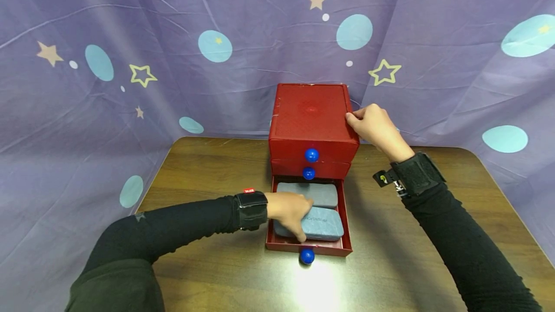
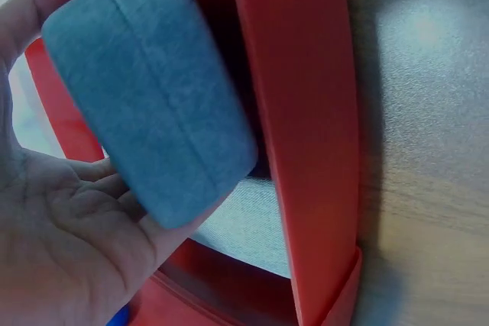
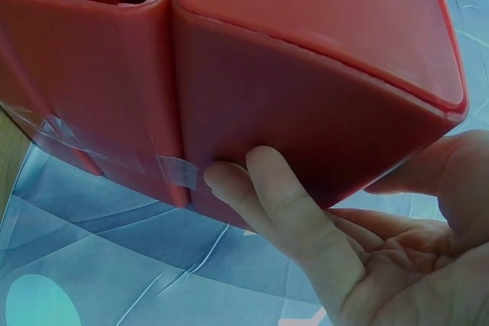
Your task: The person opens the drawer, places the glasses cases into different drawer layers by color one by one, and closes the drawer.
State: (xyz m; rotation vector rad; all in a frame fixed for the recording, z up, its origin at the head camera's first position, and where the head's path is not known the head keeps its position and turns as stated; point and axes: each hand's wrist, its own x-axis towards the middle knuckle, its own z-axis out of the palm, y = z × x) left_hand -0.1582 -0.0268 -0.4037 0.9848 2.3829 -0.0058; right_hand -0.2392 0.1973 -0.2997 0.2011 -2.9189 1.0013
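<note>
My left hand grips a blue glasses case at its left end, over the pulled-out bottom drawer. Seen from the left wrist, the case is tilted, with thumb and fingers on opposite sides of it and a seam along its end. Behind it in the drawer lies a grey glasses case. My right hand holds the upper right edge of the red drawer cabinet. In the right wrist view, the fingers lie against the cabinet's outside and the thumb is at its edge.
Two drawers above the bottom one are closed, with blue round knobs on their fronts. Another blue knob juts from the bottom drawer's front. The cabinet stands on a wooden table, with a purple patterned cloth hanging behind.
</note>
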